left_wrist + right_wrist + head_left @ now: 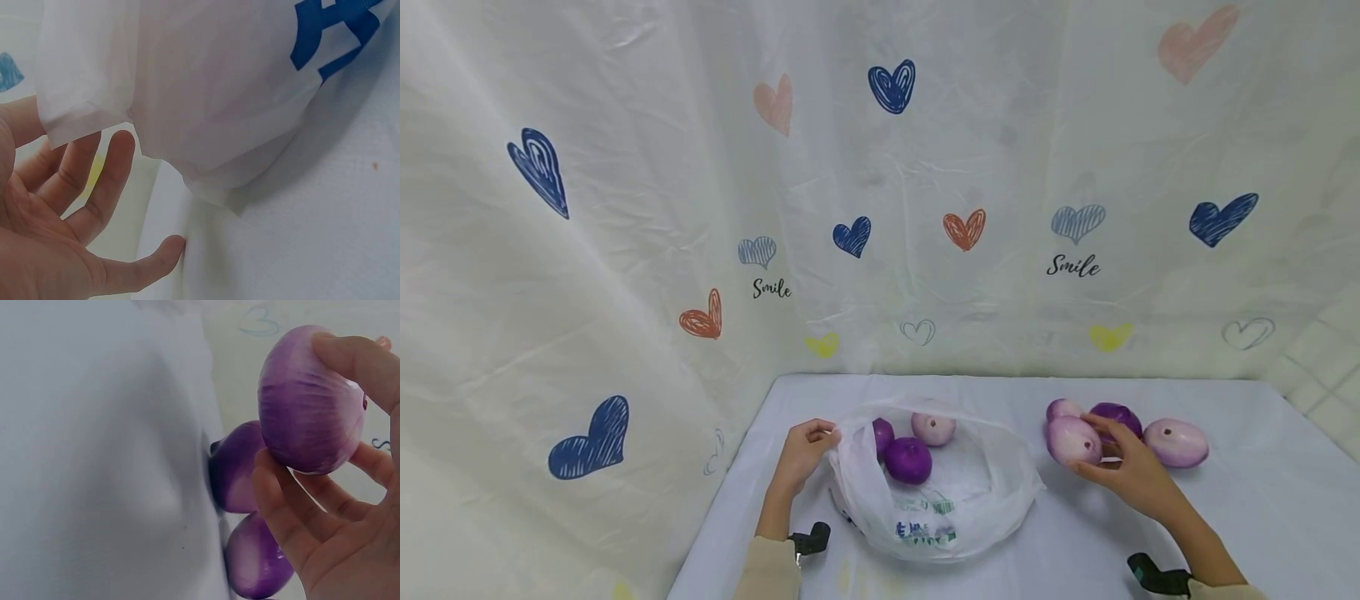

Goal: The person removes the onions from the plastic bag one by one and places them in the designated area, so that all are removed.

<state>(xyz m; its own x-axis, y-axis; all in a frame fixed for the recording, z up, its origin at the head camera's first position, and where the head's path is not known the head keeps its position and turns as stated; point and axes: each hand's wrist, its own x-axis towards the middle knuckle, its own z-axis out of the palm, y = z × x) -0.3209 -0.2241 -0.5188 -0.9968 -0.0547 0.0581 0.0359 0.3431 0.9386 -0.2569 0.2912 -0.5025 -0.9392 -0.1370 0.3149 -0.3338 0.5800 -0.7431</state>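
Note:
At the right, my right hand (1131,471) grips a pale purple onion (1074,440) between thumb and fingers. The right wrist view shows this onion (309,403) raised beside two others. Around it on the table are a small pale onion (1063,408), a dark purple onion (1118,414) and another pale onion (1177,442). My left hand (803,457) pinches the left rim of a white plastic bag (955,525), whose mouth is spread open. Inside lie two dark purple onions, the nearer one (907,461) in front, and a pale onion (933,429).
A white cloth covers the table (1075,550). Behind and at the left hangs a pale curtain (1000,150) printed with hearts and the word Smile. White tiles (1333,358) show at the far right. Each wrist wears a black camera mount.

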